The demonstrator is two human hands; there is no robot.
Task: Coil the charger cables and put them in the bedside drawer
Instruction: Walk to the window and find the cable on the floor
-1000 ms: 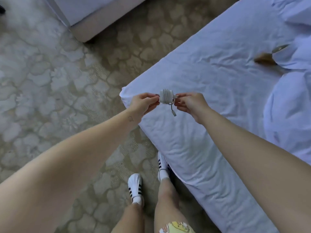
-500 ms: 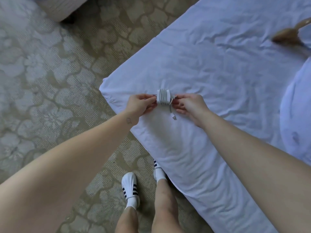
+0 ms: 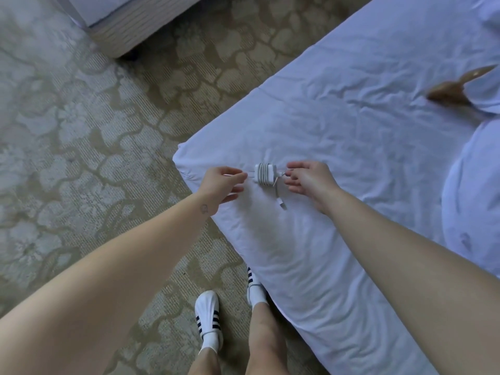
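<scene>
- The left hand (image 3: 221, 185) is just left of the charger (image 3: 265, 174). Its thumb and finger tips are close together, right by the metal pins (image 3: 251, 174). I cannot tell if they pinch the pins.
- The right hand (image 3: 311, 182) is just right of the charger. Its fingers are spread and loose. One tip is at the cable (image 3: 276, 189), but the hand grips nothing.
- The charger seems to lie on the bed (image 3: 351, 131), near the corner, with the cable wound round it. The cable's end (image 3: 282, 204) sticks out loose, toward the person.
- What could go wrong: the loose end is not tucked in, so I think the coil may come undone when it is picked up. The end could also snag on the way to the drawer, which is not in view.
- Half a second ago both hands held the charger tight, one at each side. Now the hands are wider apart and the right one has let go.
</scene>
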